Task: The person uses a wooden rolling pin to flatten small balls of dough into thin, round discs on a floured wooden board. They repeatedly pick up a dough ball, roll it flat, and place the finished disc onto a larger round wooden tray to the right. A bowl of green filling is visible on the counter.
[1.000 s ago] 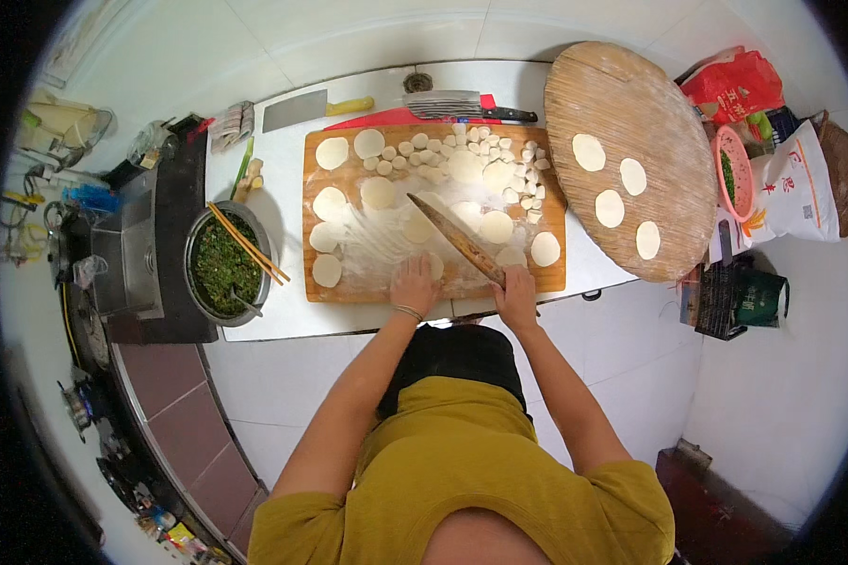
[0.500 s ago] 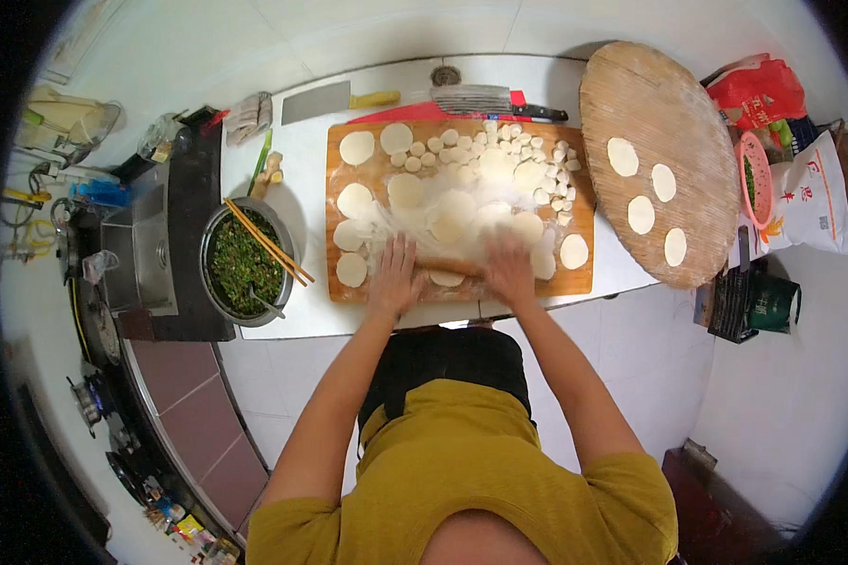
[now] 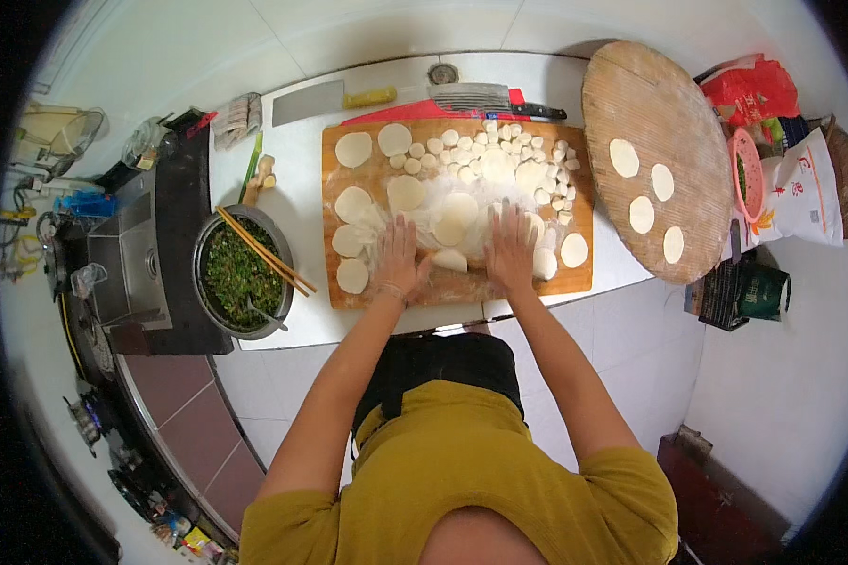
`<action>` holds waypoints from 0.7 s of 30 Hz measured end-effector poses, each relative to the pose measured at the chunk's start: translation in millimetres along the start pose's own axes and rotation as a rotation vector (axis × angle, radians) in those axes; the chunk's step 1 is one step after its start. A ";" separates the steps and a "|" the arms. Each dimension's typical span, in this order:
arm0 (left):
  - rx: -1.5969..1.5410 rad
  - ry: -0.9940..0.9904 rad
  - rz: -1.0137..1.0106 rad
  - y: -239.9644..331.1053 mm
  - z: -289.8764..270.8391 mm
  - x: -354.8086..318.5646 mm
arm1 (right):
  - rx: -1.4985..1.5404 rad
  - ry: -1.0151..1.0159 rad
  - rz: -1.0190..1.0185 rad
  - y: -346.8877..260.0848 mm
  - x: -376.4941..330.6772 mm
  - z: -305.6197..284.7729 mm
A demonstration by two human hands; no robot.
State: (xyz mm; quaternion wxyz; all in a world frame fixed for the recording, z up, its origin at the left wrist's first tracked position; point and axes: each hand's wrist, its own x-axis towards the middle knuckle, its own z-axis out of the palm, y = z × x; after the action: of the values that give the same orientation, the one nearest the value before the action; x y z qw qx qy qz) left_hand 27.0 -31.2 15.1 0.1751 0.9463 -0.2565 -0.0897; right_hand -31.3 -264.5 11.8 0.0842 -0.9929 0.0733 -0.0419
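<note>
My left hand [image 3: 400, 262] and my right hand [image 3: 511, 252] lie flat, fingers stretched forward, over a floury wooden cutting board [image 3: 334, 175]. Between them a round of dough [image 3: 450, 261] shows partly, cut off along its far side. The rolling pin is hard to make out now, floury and largely covered by my palms. Thin dough wrappers [image 3: 353, 150] lie along the board's left side, and others overlap in the flour at its middle. Many small dough pieces [image 3: 513, 146] are scattered at the far right. One wrapper [image 3: 574, 250] lies right of my right hand.
A metal bowl of chopped green filling [image 3: 245, 268] with chopsticks [image 3: 259, 247] stands left of the board. Behind are a cleaver [image 3: 309, 104] and a black-handled knife [image 3: 540, 110]. A large round wooden board [image 3: 674, 113] with several wrappers stands right. A sink [image 3: 141, 264] is far left.
My hands have slid slightly away from me along the board. The rolling pin, plain between them before, now barely shows, and more of the dough round near me is uncovered.
</note>
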 end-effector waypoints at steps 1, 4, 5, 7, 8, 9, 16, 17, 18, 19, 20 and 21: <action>-0.004 -0.011 -0.001 1.3 -1.5 -5.4 | 0.005 -0.055 -0.020 2.6 -12.2 0.6; 0.007 -0.151 0.059 -7.7 1.3 -67.7 | 0.037 -0.176 -0.094 -3.9 -64.5 -9.0; 0.042 -0.196 0.076 -10.1 2.6 -78.4 | 0.049 -0.177 -0.132 -11.5 -73.0 -21.4; 0.035 -0.176 0.058 -7.8 2.0 -72.5 | 0.100 -0.156 -0.186 -9.3 -77.3 -23.4; 0.021 -0.166 0.032 -4.1 -0.8 -52.7 | 0.141 -0.133 -0.203 1.7 -74.6 -10.1; 0.011 -0.149 0.007 -1.7 -4.6 -29.6 | 0.182 -0.104 -0.223 9.3 -68.1 -0.5; -0.104 -0.114 0.427 27.4 -7.4 15.4 | 0.112 -0.129 -0.278 23.1 -57.9 -8.3; -0.172 -0.128 0.389 31.0 -5.1 14.3 | 0.122 -0.146 -0.262 22.7 -59.1 -12.9; -0.238 -0.138 0.352 36.2 -5.5 15.3 | 0.130 -0.158 -0.247 22.2 -57.3 -20.8; -0.304 -0.148 0.316 41.4 -6.3 16.5 | 0.179 -0.124 -0.262 22.1 -55.6 -29.7; -0.328 -0.207 0.261 46.5 -7.7 17.6 | 0.229 -0.090 -0.277 22.0 -53.8 -39.5; -0.349 -0.268 0.207 53.8 -15.0 19.5 | 0.279 -0.054 -0.290 23.1 -52.9 -45.7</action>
State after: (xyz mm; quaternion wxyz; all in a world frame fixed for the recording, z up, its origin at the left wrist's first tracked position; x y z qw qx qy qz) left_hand 23.0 -80.4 47.7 0.3087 0.8499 -0.3538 -0.2391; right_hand -91.0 -286.3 48.9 0.2157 -0.9726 -0.0791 -0.0365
